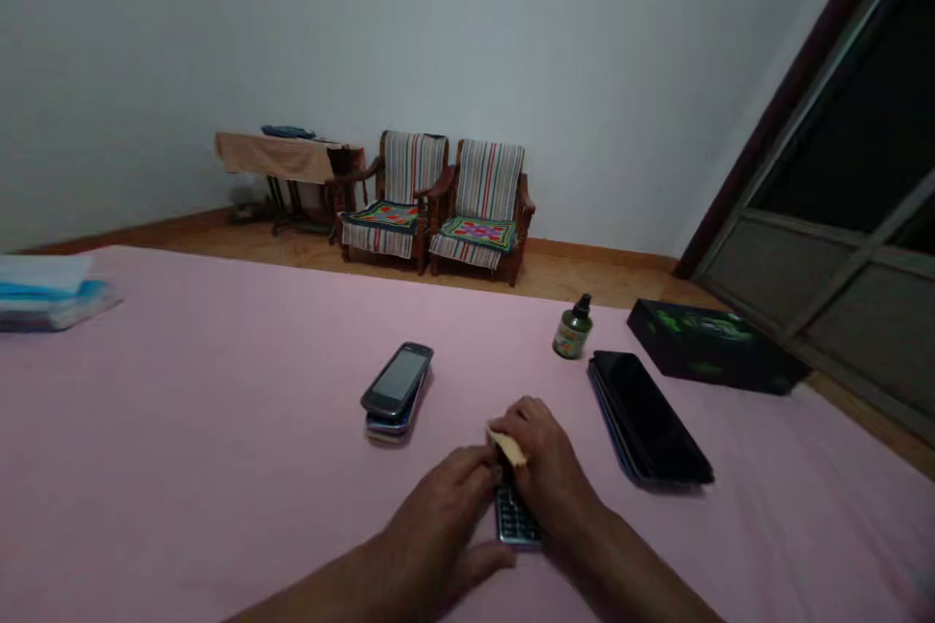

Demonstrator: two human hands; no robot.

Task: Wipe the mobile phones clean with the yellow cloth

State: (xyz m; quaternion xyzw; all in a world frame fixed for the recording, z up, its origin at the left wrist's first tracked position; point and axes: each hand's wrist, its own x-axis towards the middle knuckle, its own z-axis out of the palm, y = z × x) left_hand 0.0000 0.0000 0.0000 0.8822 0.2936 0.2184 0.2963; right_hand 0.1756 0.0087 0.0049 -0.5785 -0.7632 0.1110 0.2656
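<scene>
A keypad phone (515, 518) lies on the pink-covered surface in front of me, its keys facing up at the near end. Along its left side is my left hand (445, 516), fingertips gripping the far part of the phone and thumb at the near edge. My right hand (544, 462) is closed on a pale yellow cloth (509, 448), pressed over the far part of the phone. Both hands cover most of the screen end. Left of them sits a small stack of phones (398, 380), a touchscreen one on top.
Tablets are stacked (650, 423) at the right, with a green spray bottle (572, 329) and a black box (716, 341) behind them. A blue and white packet (51, 292) rests at the far left. Two wooden chairs (482, 180) and a side table (274, 156) stand by the wall.
</scene>
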